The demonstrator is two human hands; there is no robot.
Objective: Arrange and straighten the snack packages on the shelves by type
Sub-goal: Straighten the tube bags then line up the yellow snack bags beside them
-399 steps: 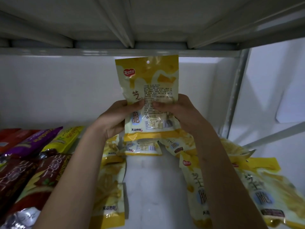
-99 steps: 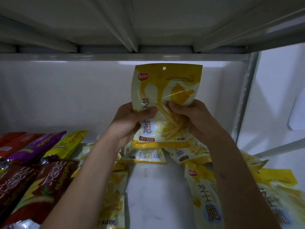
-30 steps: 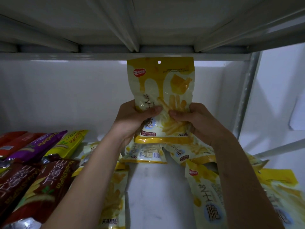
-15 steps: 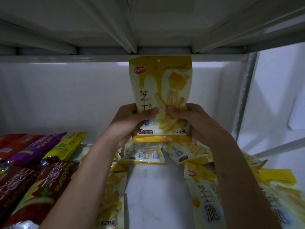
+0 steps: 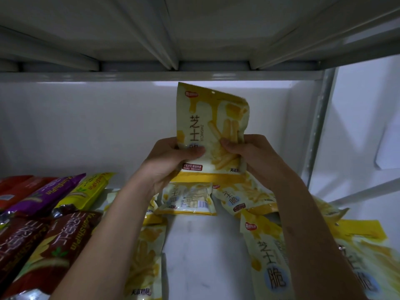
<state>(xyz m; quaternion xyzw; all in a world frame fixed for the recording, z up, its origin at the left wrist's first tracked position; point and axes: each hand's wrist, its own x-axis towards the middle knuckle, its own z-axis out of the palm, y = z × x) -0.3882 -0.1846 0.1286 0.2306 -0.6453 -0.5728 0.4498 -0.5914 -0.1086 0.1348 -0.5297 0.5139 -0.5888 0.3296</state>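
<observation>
Bag: yellow cheese-stick pouch (image 5: 211,128) feels light, crinkly, fragile inside.
Hold: my left hand (image 5: 173,156) and right hand (image 5: 249,154) pinch its lower sides.

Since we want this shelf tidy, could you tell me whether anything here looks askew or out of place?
Yes. The yellow snack bags on the shelf lie scattered and overlapping at different angles, one showing its back label. The bag held upright by the left hand and right hand is bent at its top corner.

glossy plastic pouch (image 5: 211,126), matt painted metal shelf (image 5: 194,245)
</observation>
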